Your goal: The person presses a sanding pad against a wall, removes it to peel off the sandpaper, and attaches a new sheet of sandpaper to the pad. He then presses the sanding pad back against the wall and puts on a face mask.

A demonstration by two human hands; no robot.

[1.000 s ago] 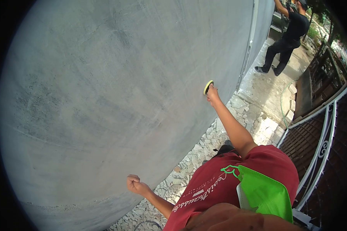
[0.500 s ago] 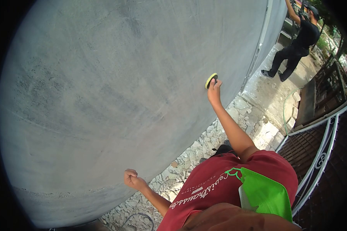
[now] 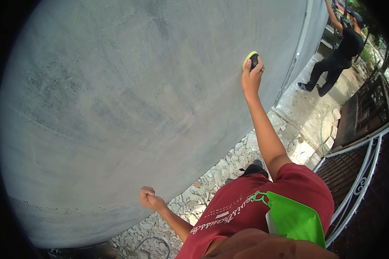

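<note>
My right hand (image 3: 252, 77) is raised at the grey wall (image 3: 129, 99), its fingers wrapped round a round sanding pad (image 3: 254, 60). The pad has a black grip and a yellow rim, and its yellow side faces the wall. Low on the left, my left hand (image 3: 149, 198) is closed in a fist in front of the wall's lower part, with nothing showing between its fingers. Darker, rougher patches and pale streaks mark the wall's surface.
Broken stones (image 3: 216, 166) lie along the wall's foot beside my shoes. A metal gate (image 3: 358, 172) stands at the right. Further off, a person in black (image 3: 339, 56) reaches up beside the wall. A thin green hose (image 3: 322, 129) runs over the paving.
My right hand has moved up along the wall with the sanding pad, the arm now stretched further. My left fist has barely moved. The view has shifted slightly.
</note>
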